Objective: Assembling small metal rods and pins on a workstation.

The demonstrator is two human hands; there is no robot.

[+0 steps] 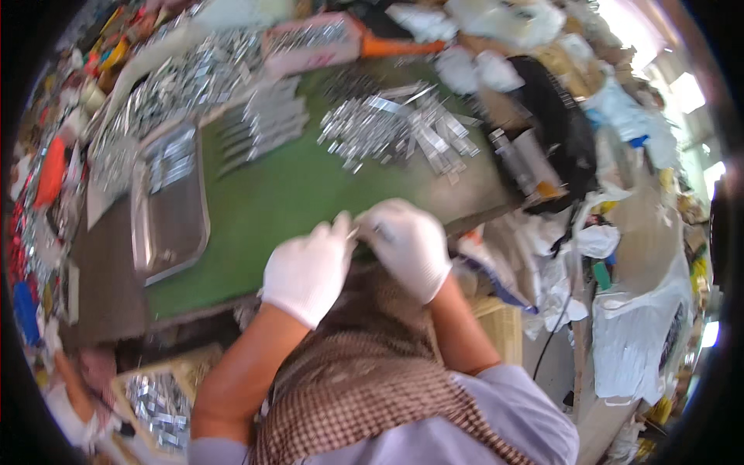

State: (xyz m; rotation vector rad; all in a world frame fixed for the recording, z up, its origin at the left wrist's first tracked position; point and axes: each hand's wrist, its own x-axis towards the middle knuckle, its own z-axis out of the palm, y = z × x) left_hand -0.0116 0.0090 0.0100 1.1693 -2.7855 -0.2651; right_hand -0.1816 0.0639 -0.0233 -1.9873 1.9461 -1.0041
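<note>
My left hand (310,269) and my right hand (408,246), both in white knit gloves, meet above the near edge of the green work surface (256,201). The fingers of each are pinched together, tip to tip. Whatever small piece sits between them is too tiny and blurred to name. Beyond them lies a loose pile of shiny flat metal pieces (364,128), with longer metal strips (438,136) at its right. Farther left, several stacked metal strips (267,120) form rows. A shallow metal tray (178,225) holds more metal pieces at its far end.
A pink scoop-like container (314,54) with an orange handle stands at the back, beside a large heap of metal pieces (194,74). Plastic bags (639,341) crowd the right. Below left, a crate (159,411) holds metal parts, near another person's arm (71,387).
</note>
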